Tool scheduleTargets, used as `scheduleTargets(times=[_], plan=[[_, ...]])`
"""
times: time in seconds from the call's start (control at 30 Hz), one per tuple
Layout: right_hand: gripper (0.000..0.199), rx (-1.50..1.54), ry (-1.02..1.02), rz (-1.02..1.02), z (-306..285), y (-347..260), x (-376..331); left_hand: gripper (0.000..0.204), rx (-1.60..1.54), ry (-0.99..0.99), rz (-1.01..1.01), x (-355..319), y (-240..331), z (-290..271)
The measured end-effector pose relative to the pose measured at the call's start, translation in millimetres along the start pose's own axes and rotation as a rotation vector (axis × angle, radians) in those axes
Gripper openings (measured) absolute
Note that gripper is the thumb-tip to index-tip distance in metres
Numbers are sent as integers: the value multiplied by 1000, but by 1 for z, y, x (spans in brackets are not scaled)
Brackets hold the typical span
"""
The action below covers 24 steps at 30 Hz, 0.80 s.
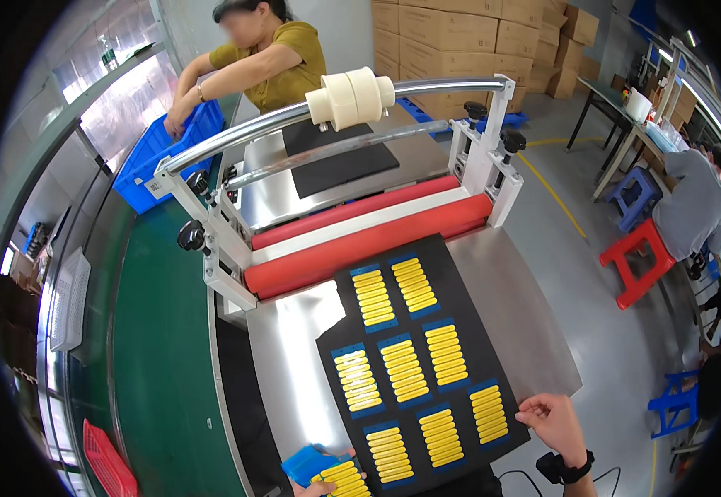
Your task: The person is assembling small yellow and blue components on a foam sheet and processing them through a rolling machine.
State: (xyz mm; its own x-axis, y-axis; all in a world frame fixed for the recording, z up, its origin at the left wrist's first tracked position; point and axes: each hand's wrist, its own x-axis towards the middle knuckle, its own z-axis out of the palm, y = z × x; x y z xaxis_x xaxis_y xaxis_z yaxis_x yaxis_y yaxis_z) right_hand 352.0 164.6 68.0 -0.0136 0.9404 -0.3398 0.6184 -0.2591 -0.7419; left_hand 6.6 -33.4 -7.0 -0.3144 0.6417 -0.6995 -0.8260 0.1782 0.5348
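Red rollers [360, 240] ahead of black sheet [452, 273].

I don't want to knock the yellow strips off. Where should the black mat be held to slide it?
Probably by the bare near-right corner of the black mat, coming from the right, where the right hand touches it. That margin lies flat and free of yellow strip sheets; the left hand is busy with a sheet.

Right hand [553, 420] entering from lower edge, palm down, fingers extended and lightly spread, dark band on wrist, left hand [321, 487] barely visible at bottom edge, fingers curled.
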Motion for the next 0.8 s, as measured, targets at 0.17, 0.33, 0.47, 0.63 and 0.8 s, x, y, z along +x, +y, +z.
scheduleTargets(times=[0.17,0.33,0.47,0.63,0.8], plan=[[17,-77,-41,-17,-4,-8,0,57,27,-8,-1,-21,19,24],[21,-181,-142,56,-6,-14,-2,49,29,-60,-61,-16,23,-4],[22,-182,-193,84,-8,-17,-8,46,23,-52,-30,-17,28,-11],[27,-172,-139,-28,-3,-25,-1,43,42,-33,-36,-17,26,-18],[25,-189,-45,-86,8,-41,-2,38,-11,-104,1,-7,25,-31]])
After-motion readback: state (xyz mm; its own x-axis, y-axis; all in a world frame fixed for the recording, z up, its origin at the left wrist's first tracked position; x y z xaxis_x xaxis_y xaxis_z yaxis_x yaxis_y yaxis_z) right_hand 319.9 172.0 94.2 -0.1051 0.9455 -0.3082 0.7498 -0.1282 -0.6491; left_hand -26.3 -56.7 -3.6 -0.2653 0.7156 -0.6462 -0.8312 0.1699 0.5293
